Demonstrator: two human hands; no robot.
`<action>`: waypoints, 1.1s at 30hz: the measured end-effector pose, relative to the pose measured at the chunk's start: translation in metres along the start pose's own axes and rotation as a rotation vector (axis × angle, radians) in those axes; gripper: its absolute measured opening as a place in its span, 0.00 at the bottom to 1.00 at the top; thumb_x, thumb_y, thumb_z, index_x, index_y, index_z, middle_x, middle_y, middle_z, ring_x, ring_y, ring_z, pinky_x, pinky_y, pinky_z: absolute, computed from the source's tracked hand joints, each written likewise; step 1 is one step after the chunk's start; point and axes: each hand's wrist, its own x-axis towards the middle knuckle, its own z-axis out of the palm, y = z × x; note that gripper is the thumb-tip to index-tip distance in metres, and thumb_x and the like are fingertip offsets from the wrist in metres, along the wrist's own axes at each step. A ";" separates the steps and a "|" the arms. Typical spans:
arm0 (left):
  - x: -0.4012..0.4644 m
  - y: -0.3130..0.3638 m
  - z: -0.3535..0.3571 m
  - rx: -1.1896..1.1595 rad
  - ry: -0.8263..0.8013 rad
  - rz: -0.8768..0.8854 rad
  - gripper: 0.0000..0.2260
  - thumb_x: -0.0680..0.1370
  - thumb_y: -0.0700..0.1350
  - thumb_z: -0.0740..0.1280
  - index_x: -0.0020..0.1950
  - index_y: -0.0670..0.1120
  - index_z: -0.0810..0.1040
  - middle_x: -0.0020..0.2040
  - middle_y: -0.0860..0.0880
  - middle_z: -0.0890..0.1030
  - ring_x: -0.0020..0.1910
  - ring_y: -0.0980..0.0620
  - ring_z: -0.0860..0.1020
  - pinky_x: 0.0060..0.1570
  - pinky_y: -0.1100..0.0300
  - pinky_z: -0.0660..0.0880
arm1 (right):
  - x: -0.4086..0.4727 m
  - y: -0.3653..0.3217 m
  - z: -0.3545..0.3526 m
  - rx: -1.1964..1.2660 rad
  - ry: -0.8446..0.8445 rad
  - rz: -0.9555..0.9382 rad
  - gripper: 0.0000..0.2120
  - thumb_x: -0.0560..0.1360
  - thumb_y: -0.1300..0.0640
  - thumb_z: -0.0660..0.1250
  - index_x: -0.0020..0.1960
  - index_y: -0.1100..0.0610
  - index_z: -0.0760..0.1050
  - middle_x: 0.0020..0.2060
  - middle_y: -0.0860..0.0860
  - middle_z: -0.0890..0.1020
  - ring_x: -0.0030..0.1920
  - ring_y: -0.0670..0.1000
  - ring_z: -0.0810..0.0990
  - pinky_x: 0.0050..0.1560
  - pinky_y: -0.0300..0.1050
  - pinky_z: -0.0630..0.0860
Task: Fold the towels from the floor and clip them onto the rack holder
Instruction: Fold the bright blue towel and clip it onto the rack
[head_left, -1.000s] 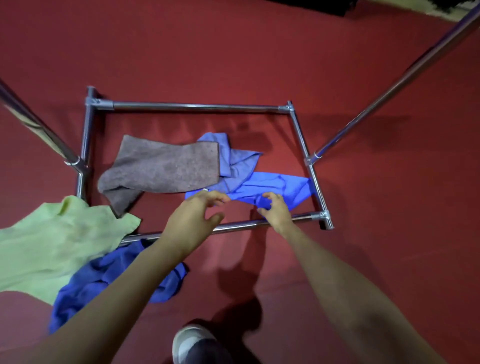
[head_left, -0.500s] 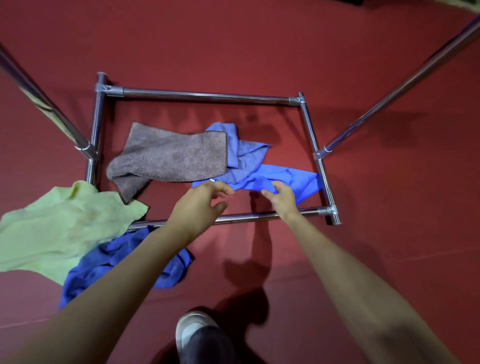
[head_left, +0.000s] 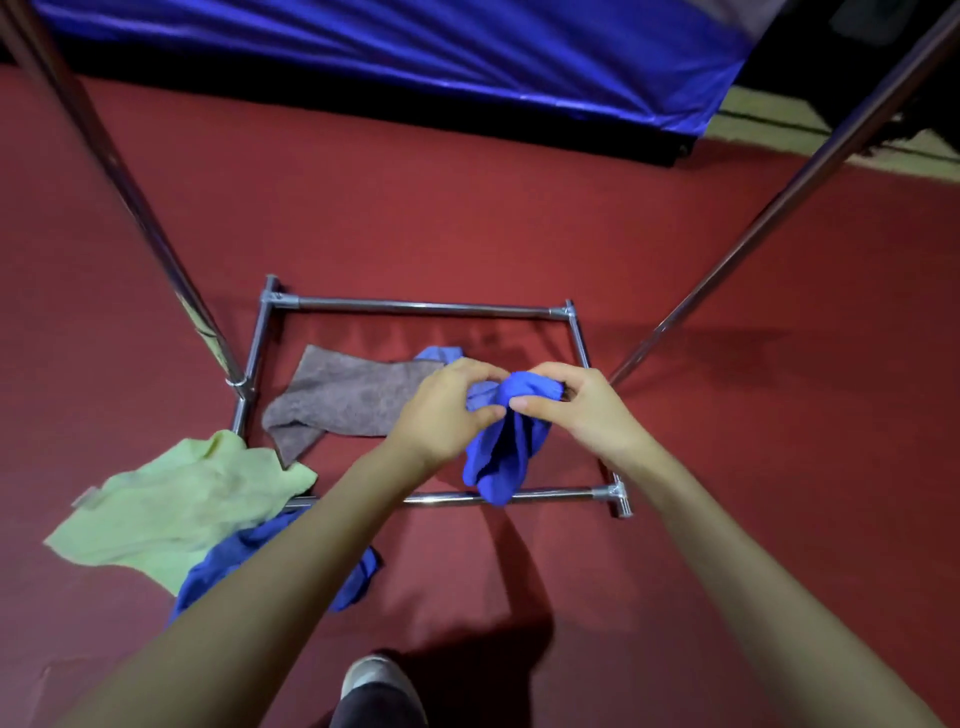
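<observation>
Blue towel (head_left: 501, 441) hangs bunched between both hands above the rack base's near bar (head_left: 447, 499), long axis vertical; left hand (head_left: 447, 410) and right hand (head_left: 571, 405) each pinch its top edge, equally near, thumbs almost touching.

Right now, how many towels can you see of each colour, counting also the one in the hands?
Blue: 3, namely the held towel, the floor towel under the left arm, and the corner showing behind the left hand, apparently a separate towel
Grey: 1, grey towel
Green: 1, green towel
Total: 5
</observation>
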 end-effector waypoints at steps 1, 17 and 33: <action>-0.004 0.012 -0.005 -0.015 0.019 0.004 0.10 0.73 0.39 0.69 0.54 0.45 0.79 0.50 0.50 0.79 0.52 0.51 0.75 0.50 0.67 0.65 | -0.008 -0.016 -0.003 0.013 -0.004 -0.012 0.09 0.71 0.65 0.71 0.40 0.51 0.78 0.31 0.40 0.79 0.35 0.39 0.74 0.40 0.31 0.70; -0.084 0.160 -0.011 -0.533 0.479 0.072 0.16 0.69 0.32 0.70 0.35 0.48 0.67 0.32 0.52 0.70 0.32 0.53 0.66 0.34 0.61 0.65 | -0.116 -0.160 -0.038 0.240 0.208 -0.190 0.12 0.73 0.68 0.67 0.52 0.57 0.71 0.39 0.56 0.82 0.41 0.50 0.79 0.43 0.38 0.75; -0.113 0.171 -0.032 -0.533 0.336 0.076 0.06 0.71 0.38 0.72 0.38 0.49 0.80 0.34 0.53 0.80 0.33 0.62 0.74 0.37 0.70 0.72 | -0.133 -0.178 -0.038 0.060 0.243 -0.229 0.08 0.71 0.66 0.69 0.39 0.54 0.80 0.32 0.42 0.84 0.37 0.39 0.81 0.42 0.31 0.75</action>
